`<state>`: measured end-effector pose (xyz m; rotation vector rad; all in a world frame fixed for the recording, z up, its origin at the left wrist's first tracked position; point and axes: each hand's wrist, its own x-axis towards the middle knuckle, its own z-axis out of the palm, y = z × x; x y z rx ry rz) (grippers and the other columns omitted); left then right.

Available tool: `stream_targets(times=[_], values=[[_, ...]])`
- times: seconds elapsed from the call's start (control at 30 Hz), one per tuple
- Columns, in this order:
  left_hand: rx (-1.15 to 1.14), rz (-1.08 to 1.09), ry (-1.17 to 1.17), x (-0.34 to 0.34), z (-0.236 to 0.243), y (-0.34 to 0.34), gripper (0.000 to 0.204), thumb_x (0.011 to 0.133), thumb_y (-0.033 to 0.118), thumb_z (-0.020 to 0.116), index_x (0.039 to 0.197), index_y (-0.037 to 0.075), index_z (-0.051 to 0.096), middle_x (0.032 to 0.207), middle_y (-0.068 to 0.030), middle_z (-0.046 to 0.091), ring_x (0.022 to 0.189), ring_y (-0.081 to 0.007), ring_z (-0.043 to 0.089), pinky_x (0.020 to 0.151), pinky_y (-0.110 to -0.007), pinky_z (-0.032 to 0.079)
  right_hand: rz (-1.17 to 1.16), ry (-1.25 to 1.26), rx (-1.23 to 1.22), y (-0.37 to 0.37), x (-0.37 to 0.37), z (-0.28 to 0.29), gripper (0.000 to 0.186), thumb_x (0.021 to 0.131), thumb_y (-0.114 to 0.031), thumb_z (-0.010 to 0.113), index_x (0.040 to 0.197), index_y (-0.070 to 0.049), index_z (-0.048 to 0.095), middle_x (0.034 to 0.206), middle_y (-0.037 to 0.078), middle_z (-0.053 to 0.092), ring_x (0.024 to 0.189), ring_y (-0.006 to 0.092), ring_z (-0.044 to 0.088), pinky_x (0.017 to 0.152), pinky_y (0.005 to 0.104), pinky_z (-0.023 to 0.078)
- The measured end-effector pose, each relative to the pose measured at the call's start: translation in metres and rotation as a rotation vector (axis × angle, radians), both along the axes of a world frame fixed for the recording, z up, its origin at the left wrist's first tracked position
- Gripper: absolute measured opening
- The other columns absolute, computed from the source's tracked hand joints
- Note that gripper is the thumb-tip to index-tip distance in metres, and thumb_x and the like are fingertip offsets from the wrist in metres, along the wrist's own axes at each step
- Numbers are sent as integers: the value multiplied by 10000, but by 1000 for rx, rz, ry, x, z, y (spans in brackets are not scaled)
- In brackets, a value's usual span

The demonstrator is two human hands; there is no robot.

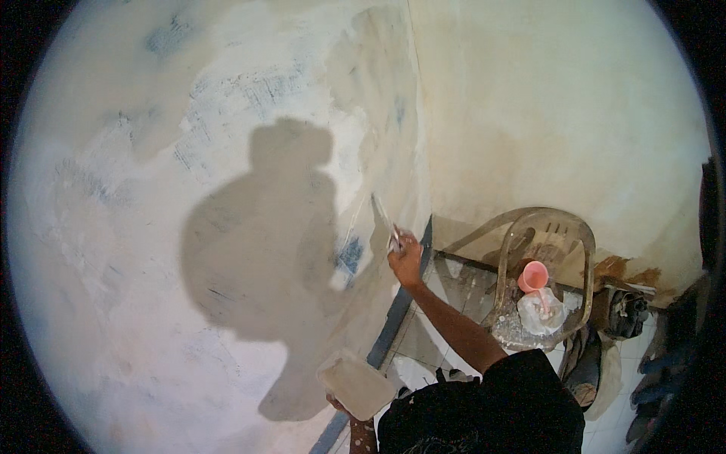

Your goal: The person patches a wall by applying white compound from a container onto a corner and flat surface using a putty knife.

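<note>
The right hand (pixel 406 253) is closed around a scraper (pixel 386 217) at the wall (pixel 136 250), while the left hand (pixel 337 402), partly hidden, grips a tray (pixel 357 386) that could fall if it tips.

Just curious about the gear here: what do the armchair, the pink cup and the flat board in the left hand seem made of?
Armchair: probably moulded plastic, dull and stained, judging by its rounded frame and slotted back.
Pink cup: likely plastic, smooth, with even colour.
Flat board: hard to tell; its face is pale and matte, so plastic, wood or coated metal could fit.
</note>
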<state>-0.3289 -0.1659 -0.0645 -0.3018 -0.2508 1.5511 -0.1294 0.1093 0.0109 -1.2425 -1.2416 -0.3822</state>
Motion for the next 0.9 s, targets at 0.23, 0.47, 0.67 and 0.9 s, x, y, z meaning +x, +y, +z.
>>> stream_targets(times=[0.23,0.47,0.67,0.9], values=[[-140,226,774,18,-13,-17,768,697,637,464,1292,162,359,1254,-107,431,1135,-345,393,961,-515,274,253,189,-263,33,-8,-26,498,617,-56,490,1112,-42,538,814,168,577,708,321,539,610,390,431],[-85,275,758,36,16,-37,783,688,645,473,1295,165,352,1255,-109,431,1130,-354,394,953,-521,283,629,255,-83,-42,-41,-28,488,589,-30,504,1075,19,527,896,178,597,770,313,565,695,376,463],[-71,314,709,62,35,-58,794,668,651,490,1293,180,354,1253,-106,434,1110,-360,415,928,-554,298,125,4,-7,5,-1,10,393,621,61,443,1010,69,500,897,148,596,740,200,577,676,250,452],[-386,348,476,77,51,-79,808,615,660,525,1276,220,378,1220,-93,468,1024,-384,489,866,-635,331,251,-88,-15,-16,-57,36,286,752,-45,533,1024,40,558,907,155,601,710,291,572,682,345,484]])
